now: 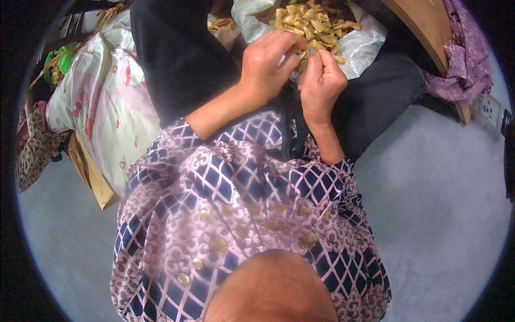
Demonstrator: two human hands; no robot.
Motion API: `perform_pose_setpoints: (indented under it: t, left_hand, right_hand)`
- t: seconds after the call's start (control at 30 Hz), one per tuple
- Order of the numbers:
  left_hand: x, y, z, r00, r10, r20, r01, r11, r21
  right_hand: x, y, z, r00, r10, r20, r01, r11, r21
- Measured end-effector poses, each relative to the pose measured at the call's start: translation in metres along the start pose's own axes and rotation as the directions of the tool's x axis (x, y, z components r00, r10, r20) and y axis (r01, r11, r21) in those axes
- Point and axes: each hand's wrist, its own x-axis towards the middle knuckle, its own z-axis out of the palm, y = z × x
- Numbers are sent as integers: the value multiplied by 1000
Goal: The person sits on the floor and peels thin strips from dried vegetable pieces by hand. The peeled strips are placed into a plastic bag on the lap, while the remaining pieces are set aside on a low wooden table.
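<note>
My left hand [268, 62] comes in from the left, its fingers bent and pinched together. Facing it, my right hand [323, 76] has thumb and forefinger pressed together. A small yellowish dried plant piece [302, 55] shows between the fingertips of both hands, mostly hidden by them. Just beyond my hands lies a heap of short yellow-brown dried plant pieces [312, 20]. The heap rests in an open white woven plastic sack [360, 50] with its rim folded down, between my legs in dark trousers [382, 80].
At left, a pale cloth with red cartoon prints [108, 80] hangs over a wooden board [90, 173]. A green plastic bag [60, 62] is behind it. Curved wood [426, 28] with purple cloth [462, 72] stands at right. Grey floor [438, 193] surrounds me.
</note>
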Motion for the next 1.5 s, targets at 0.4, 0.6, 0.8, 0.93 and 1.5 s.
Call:
perform_pose_setpoints:
  t: [0.4,0.6,0.8,0.93,1.5]
  left_hand:
    - [9,-5,-28,913,162,375,-112,982,-151]
    - [0,-14,-33,951,-11,308,32,998,-61]
    - [-6,-10,-20,959,-259,118,275,951,-144]
    - [-10,-13,-14,889,-438,132,457,837,-301]
    - [-6,-11,-28,747,-556,363,652,510,-560]
  right_hand:
    - [22,-7,-32,637,260,725,-560,803,204]
    - [12,1,-13,743,207,636,-418,886,200]
    - [2,-13,-2,902,170,397,-338,850,404]
    - [1,-5,-3,894,179,411,-352,849,395]
    - [4,-8,-5,917,106,385,-263,887,380]
